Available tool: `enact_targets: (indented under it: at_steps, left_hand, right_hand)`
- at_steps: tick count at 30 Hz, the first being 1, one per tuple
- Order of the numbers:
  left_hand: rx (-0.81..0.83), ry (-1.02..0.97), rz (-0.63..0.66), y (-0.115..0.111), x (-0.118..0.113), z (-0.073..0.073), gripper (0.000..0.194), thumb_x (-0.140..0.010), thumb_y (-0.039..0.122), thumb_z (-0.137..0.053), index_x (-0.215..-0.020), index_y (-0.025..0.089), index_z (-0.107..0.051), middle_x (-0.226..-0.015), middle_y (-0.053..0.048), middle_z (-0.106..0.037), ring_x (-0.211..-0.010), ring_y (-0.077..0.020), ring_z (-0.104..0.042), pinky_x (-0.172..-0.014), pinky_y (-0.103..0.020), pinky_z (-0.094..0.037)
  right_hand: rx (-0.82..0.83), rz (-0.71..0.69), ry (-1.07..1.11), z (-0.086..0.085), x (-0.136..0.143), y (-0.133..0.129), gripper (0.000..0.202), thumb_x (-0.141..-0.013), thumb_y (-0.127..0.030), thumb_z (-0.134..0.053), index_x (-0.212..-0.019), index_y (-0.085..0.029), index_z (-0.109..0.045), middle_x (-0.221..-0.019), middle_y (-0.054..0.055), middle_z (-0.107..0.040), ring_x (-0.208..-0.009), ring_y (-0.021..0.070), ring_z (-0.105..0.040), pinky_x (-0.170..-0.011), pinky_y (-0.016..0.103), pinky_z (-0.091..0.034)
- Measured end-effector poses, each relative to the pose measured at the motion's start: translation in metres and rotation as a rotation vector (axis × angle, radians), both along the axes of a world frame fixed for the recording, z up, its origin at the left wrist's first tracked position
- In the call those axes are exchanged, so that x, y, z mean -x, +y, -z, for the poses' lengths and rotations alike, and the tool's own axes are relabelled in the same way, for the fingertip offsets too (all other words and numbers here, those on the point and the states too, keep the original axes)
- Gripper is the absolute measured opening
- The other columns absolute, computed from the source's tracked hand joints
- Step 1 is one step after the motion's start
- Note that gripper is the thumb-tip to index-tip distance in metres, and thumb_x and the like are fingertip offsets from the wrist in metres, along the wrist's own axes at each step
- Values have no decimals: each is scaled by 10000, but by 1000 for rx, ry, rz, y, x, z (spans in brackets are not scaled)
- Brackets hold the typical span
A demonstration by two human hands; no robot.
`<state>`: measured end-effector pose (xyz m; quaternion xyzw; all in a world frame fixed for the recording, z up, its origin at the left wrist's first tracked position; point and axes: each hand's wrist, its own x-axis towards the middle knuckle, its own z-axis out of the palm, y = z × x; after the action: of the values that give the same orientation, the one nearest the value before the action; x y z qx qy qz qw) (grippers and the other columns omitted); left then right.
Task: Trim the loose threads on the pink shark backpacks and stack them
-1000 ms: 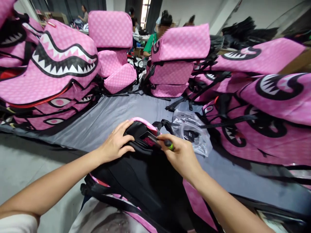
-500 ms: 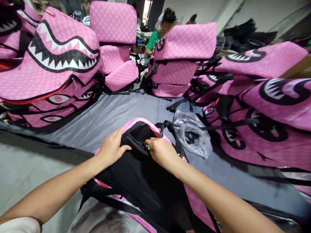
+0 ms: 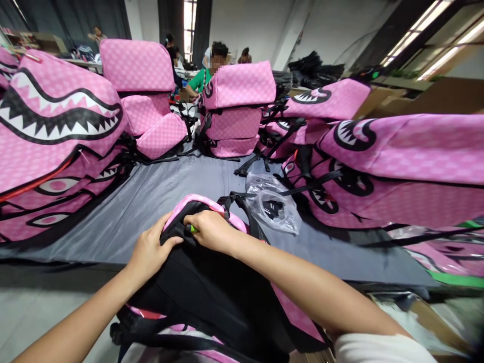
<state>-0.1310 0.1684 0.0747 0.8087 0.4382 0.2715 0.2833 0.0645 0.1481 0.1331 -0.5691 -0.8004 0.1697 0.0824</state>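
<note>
A pink checkered backpack with a black back panel (image 3: 227,287) leans at the table's front edge, its top towards the table. My left hand (image 3: 151,247) grips the left side of its top edge, thumb on the black fabric and fingers behind. My right hand (image 3: 207,229) is closed round a small tool with a black and green handle (image 3: 192,228), at the opening in the black top part. The tool's far end is hidden. Just right of the backpack's top, a clear plastic bag (image 3: 280,214) with a black item inside lies on the table.
Pink shark-mouth backpacks are stacked at the left (image 3: 60,126), at the back (image 3: 242,85) and at the right (image 3: 416,151) of the grey-covered table (image 3: 181,176). Black straps stretch across it. A person in green (image 3: 198,80) is behind the stacks.
The view has swung right and up, so the stacks appear further left. My right hand with the tool has moved left along the opening, closer to my left hand.
</note>
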Motion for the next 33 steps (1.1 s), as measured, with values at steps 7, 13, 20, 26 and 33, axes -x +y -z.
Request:
enact_targets:
  at_steps: [7,13,20,26,33]
  left_hand:
    - [-41,21,4,-4,3,2,590,-918,470,-578,-1443,261,-408,-1397,-41,-598,-1256,-225,-600,-1044,-361,-497]
    - [-332,31,160,-6,4,12,655,-964,334,-535,-1544,273,-236,-1606,-104,-310,-1461,-243,-362,-1156,-427,-408]
    - [-427,-73,194,-6,2,17,358,-947,190,-539,-1303,206,-508,-1538,-146,-402,-1438,-231,-396,-1168,-435,-407]
    - [-408,-67,156,-6,1,16,635,-945,202,-563,-1509,213,-270,-1517,-155,-429,-1437,-222,-397,-1180,-455,-393]
    - [-397,-67,146,-7,1,17,639,-944,206,-571,-1511,225,-278,-1500,-135,-452,-1428,-208,-411,-1191,-432,-384]
  right_hand:
    - [46,-10,391,12,-11,-3,293,-837,-93,-618,-1102,-182,-704,-969,40,-745,-831,140,-659,-712,223,-419]
    - [92,40,382,12,-6,0,110,-794,-65,-599,-767,-149,-666,-680,-29,-623,-625,90,-531,-590,194,-337]
    - [-27,226,234,9,10,-6,224,-823,-123,-564,-608,-176,-524,-560,-32,-512,-529,93,-430,-534,240,-238]
    - [-8,290,78,1,9,-8,127,-863,-184,-590,-744,-170,-632,-662,20,-656,-565,123,-537,-543,246,-272]
    - [-180,51,-84,16,-1,-10,274,-890,-99,-520,-1115,-175,-656,-898,61,-729,-726,156,-632,-597,247,-316]
